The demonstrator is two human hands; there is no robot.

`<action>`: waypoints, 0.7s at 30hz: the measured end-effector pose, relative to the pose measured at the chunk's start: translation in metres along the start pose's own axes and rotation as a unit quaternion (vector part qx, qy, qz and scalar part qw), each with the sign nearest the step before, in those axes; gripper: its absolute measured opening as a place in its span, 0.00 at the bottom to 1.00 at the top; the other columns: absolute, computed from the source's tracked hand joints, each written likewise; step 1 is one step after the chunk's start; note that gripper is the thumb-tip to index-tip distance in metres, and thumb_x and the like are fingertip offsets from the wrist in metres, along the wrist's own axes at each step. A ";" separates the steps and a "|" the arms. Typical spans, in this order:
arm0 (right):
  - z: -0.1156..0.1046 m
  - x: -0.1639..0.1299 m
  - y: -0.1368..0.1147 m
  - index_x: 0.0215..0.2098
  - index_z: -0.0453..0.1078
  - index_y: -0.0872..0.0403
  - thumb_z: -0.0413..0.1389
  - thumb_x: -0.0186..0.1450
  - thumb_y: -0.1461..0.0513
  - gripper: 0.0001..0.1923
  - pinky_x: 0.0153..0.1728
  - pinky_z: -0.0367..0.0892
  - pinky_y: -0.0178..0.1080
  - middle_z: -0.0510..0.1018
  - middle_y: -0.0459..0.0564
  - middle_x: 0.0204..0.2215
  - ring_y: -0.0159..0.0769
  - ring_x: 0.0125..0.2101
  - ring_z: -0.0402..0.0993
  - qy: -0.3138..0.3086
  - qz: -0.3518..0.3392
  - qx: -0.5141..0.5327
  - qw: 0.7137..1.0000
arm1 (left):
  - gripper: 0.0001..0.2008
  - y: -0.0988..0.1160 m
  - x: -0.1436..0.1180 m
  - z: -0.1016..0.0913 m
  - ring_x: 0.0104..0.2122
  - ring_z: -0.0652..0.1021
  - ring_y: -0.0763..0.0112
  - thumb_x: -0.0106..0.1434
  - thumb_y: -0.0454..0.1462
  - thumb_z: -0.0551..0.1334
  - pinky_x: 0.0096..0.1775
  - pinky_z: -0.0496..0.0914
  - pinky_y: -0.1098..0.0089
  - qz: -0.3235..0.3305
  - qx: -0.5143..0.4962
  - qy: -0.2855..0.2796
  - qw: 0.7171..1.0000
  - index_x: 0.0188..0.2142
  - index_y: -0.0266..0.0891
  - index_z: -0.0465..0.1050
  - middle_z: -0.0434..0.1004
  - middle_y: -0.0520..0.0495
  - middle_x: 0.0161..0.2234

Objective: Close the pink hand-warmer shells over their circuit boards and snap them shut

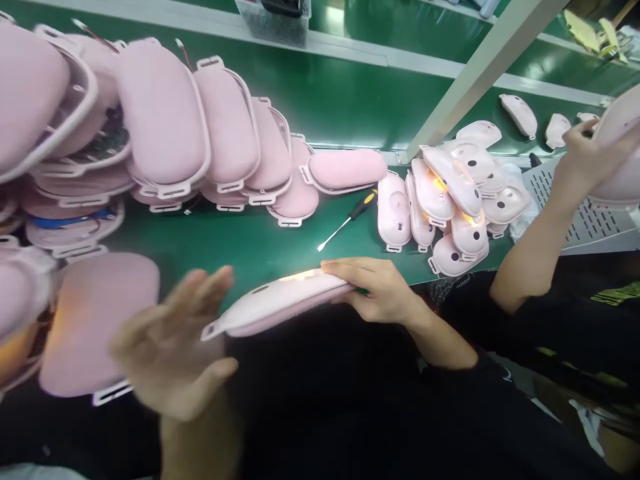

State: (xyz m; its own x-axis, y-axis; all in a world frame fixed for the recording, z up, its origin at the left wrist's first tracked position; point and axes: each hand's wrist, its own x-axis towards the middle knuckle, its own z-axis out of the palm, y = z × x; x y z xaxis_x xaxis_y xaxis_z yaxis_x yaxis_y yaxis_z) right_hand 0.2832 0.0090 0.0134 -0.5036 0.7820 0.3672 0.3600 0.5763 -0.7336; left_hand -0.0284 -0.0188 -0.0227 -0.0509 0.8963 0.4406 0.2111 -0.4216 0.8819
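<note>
My right hand (380, 288) grips the right end of a long pink plastic shell (280, 301), held edge-on just above the near edge of the green bench. My left hand (173, 343) is blurred, fingers spread, empty, close to the shell's left tab end. Just left of it lies a pink padded cover (95, 313) with a white tab.
Rows of pink padded shells (200, 127) lean at the left and centre. A pile of pink back covers with dark holes (450, 200) sits at the right. A screwdriver (347, 220) lies on the green bench (260, 240). A co-worker's hand (585, 157) holds another shell at far right.
</note>
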 end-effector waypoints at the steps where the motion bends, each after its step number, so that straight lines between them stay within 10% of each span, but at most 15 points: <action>1: -0.005 0.001 0.000 0.72 0.78 0.47 0.64 0.79 0.65 0.25 0.66 0.83 0.40 0.89 0.53 0.65 0.42 0.65 0.88 -0.012 -0.001 -0.031 0.999 | 0.47 0.005 0.004 -0.005 0.58 0.90 0.42 0.49 0.60 0.87 0.59 0.88 0.42 0.021 0.031 -0.023 0.999 0.68 0.68 0.79 0.88 0.52 0.65; 5: 0.003 0.005 0.011 0.69 0.80 0.48 0.63 0.81 0.62 0.20 0.67 0.83 0.41 0.89 0.53 0.64 0.40 0.64 0.89 -0.009 -0.006 -0.045 0.999 | 0.31 0.017 0.019 0.002 0.46 0.94 0.54 0.63 0.40 0.83 0.51 0.91 0.58 0.096 0.158 -0.089 0.979 0.65 0.58 0.86 0.94 0.51 0.53; 11: 0.043 0.000 0.037 0.59 0.85 0.50 0.61 0.82 0.60 0.12 0.64 0.87 0.44 0.92 0.53 0.58 0.42 0.59 0.91 0.091 -0.017 0.006 0.996 | 0.31 0.011 0.006 0.026 0.39 0.94 0.54 0.57 0.35 0.85 0.48 0.92 0.56 0.142 0.146 0.003 0.979 0.60 0.54 0.89 0.95 0.51 0.48; 17: 0.025 0.016 0.023 0.68 0.81 0.45 0.62 0.83 0.48 0.21 0.74 0.78 0.49 0.86 0.51 0.69 0.44 0.69 0.84 -0.020 -0.033 -0.052 0.998 | 0.16 0.002 -0.003 0.021 0.35 0.91 0.55 0.58 0.46 0.86 0.41 0.91 0.58 -0.118 0.098 0.110 0.982 0.44 0.47 0.94 0.95 0.46 0.42; 21: 0.014 0.002 0.017 0.78 0.71 0.35 0.68 0.78 0.45 0.33 0.84 0.59 0.65 0.78 0.49 0.76 0.55 0.77 0.74 -0.045 -0.074 -0.127 0.988 | 0.27 0.007 0.009 0.006 0.40 0.93 0.52 0.68 0.56 0.79 0.34 0.89 0.62 -0.338 -0.072 0.068 0.936 0.58 0.43 0.90 0.94 0.34 0.50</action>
State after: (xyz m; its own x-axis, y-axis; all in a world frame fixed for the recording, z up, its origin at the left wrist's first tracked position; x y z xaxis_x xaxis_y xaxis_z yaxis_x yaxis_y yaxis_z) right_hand 0.2770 0.0174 -0.0069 -0.6296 0.6664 0.3994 0.4561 0.7332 -0.5043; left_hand -0.0219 -0.0128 -0.0131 -0.2518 0.9432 -0.2166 -0.0474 0.2115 0.9762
